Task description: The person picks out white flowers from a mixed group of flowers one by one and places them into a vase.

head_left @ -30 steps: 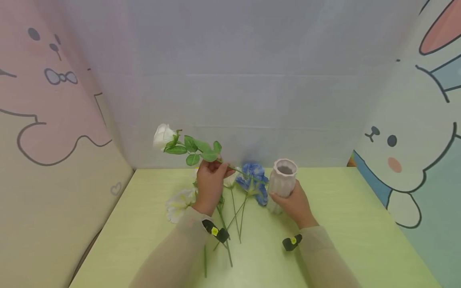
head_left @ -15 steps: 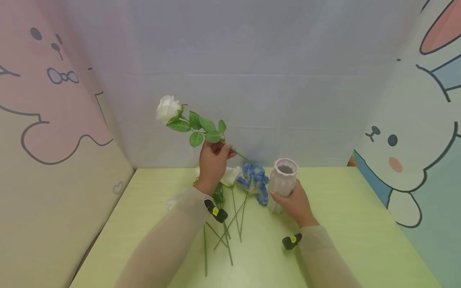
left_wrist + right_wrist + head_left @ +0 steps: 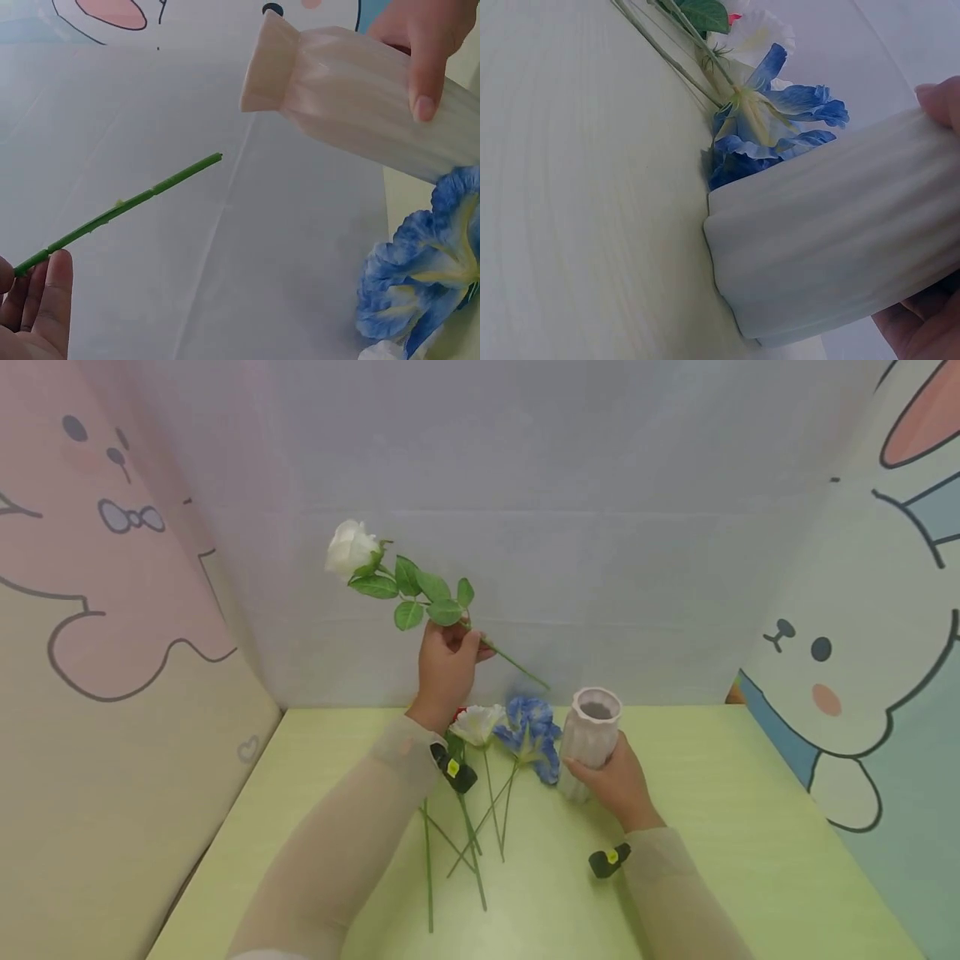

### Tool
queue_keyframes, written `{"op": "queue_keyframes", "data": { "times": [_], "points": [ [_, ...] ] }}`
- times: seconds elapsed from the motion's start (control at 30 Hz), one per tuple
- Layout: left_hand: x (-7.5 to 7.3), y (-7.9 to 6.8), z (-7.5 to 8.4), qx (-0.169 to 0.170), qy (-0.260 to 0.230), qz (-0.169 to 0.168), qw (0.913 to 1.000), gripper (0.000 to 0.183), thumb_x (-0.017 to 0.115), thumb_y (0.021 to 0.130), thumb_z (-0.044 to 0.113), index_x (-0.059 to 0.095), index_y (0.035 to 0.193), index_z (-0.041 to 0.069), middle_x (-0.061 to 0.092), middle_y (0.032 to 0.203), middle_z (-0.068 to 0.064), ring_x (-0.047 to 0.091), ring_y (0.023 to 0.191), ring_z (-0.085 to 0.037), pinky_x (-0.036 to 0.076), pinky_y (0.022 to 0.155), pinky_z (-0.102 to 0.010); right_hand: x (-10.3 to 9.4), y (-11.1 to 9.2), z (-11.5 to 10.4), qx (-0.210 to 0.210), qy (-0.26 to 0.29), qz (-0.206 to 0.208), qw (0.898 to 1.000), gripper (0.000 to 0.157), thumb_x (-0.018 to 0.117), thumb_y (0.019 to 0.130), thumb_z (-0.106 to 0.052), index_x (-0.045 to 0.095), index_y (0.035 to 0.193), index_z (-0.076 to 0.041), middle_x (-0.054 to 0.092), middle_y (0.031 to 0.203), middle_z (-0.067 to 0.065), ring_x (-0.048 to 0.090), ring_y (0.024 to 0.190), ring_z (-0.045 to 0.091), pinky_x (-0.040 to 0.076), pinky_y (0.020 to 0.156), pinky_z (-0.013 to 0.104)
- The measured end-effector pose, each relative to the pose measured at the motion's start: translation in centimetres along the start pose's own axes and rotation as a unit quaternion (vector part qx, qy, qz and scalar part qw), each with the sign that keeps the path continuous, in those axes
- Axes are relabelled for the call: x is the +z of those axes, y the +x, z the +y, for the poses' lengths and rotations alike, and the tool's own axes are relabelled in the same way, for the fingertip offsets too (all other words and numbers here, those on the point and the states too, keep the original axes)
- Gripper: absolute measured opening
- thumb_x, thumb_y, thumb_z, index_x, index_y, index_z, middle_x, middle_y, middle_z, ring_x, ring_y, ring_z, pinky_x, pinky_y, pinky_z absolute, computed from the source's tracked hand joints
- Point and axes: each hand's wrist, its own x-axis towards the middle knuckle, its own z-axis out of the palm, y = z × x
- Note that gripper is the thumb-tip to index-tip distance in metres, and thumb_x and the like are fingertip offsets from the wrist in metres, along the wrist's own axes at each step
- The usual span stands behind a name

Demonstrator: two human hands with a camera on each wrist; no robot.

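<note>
My left hand (image 3: 447, 668) pinches the green stem of a white rose (image 3: 352, 550), held up in front of the back wall. The bloom points to the upper left, and the bare stem end (image 3: 202, 163) slants down toward the vase. My right hand (image 3: 618, 783) grips a pale ribbed vase (image 3: 587, 745) round its side, thumb in front. Its scalloped mouth faces up and shows no flower inside. In the right wrist view the vase's base (image 3: 731, 277) is right at the tabletop. Beside the vase lies a blue flower (image 3: 531, 735).
A white flower (image 3: 478, 725) lies left of the blue one, with a bit of red (image 3: 456, 717) behind it. Several loose green stems (image 3: 472, 852) cross on the pale green table (image 3: 720, 793). A grey-white wall (image 3: 637, 568) closes the back; printed cartoon panels stand at both sides.
My left hand has risen with the white rose, lifting its stem end away from the blue flower and above the vase's rim height. My right hand and the vase stay in place.
</note>
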Motion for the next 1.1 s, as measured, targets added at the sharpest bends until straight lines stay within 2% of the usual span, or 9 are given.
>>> {"op": "queue_keyframes", "data": {
  "times": [0.13,0.37,0.6,0.77,1.1],
  "points": [
    [0.7,0.0,0.2,-0.008,-0.025,-0.009,0.9996,0.021,0.054,0.106,-0.001,0.045,0.125,-0.002,0.058,0.102,-0.015,0.067,0.09,-0.029,0.059,0.087,-0.041,0.0,0.0,-0.1,0.0,0.002,0.001,1.0,0.081,0.088,0.084,-0.036,0.043,0.141,0.0,0.061,0.124,0.022,0.063,0.109,0.039,0.052,0.091,0.057],
    [1.8,-0.6,-0.1,-0.032,-0.055,-0.014,0.9979,0.019,0.055,0.105,-0.001,0.047,0.122,0.005,0.059,0.103,-0.017,0.068,0.091,-0.03,0.06,0.086,-0.042,-0.1,0.0,-0.3,-0.001,0.004,0.002,1.0,0.08,0.088,0.084,-0.033,0.043,0.141,0.0,0.062,0.125,0.022,0.063,0.11,0.039,0.052,0.092,0.057],
    [2.4,-1.3,-0.4,-0.036,-0.045,-0.024,0.9981,0.018,0.055,0.106,0.001,0.046,0.122,0.003,0.06,0.103,-0.017,0.068,0.095,-0.031,0.059,0.087,-0.04,0.0,-0.1,-0.2,0.005,0.006,0.002,1.0,0.078,0.088,0.084,-0.032,0.044,0.14,0.0,0.062,0.124,0.022,0.063,0.109,0.039,0.053,0.091,0.057],
    [2.8,-1.6,-0.6,-0.038,-0.046,-0.029,0.9978,0.018,0.055,0.105,0.001,0.048,0.121,0.005,0.06,0.103,-0.016,0.068,0.093,-0.029,0.06,0.086,-0.04,0.0,0.0,-0.2,0.005,0.007,0.002,1.0,0.077,0.088,0.083,-0.031,0.045,0.139,0.0,0.063,0.122,0.022,0.064,0.108,0.038,0.053,0.091,0.056],
    [4.0,-2.4,-1.4,-0.042,-0.033,-0.051,0.9973,0.018,0.056,0.105,0.002,0.049,0.122,0.002,0.06,0.104,-0.016,0.069,0.089,-0.027,0.06,0.086,-0.044,0.1,0.0,0.1,0.004,0.005,0.004,1.0,0.076,0.088,0.083,-0.032,0.045,0.137,-0.001,0.063,0.12,0.021,0.064,0.106,0.037,0.053,0.09,0.055]
  ]
}}
